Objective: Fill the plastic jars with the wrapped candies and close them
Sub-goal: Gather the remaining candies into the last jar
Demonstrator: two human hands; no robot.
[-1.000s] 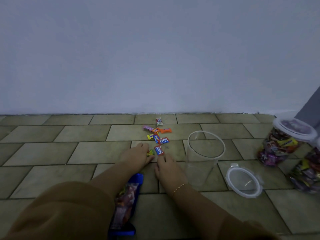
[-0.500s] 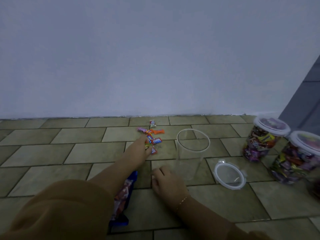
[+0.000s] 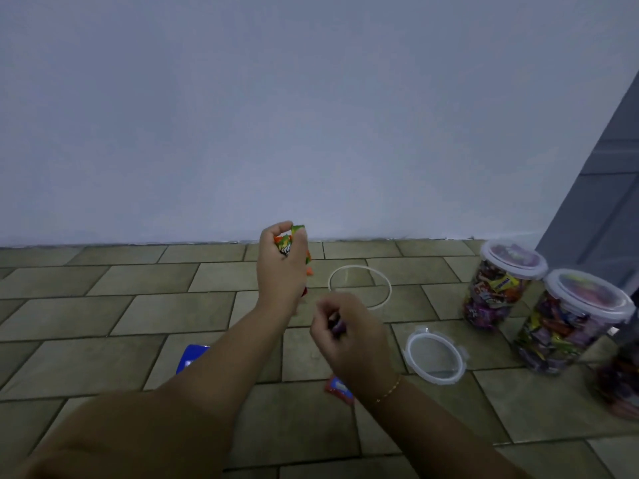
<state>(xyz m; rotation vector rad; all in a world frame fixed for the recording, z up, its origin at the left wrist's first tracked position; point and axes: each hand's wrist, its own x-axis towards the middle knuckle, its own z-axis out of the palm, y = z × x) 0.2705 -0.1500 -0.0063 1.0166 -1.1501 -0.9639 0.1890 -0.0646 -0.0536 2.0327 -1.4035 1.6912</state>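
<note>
Fists [image 3: 283,261] [image 3: 340,328] with fingers curled round candies, left of open jar rim [image 3: 359,286].

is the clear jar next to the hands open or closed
Open. The clear jar shows a bare rim, and its lid lies flat on the floor beside it.

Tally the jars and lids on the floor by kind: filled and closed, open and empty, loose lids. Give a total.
Filled jars with lids on: 2, the nearer wall one and the one closer to the camera
Open empty jar: 1
Loose lid: 1
Total: 4
A dark item at the right edge is cut off and left uncounted.
</note>
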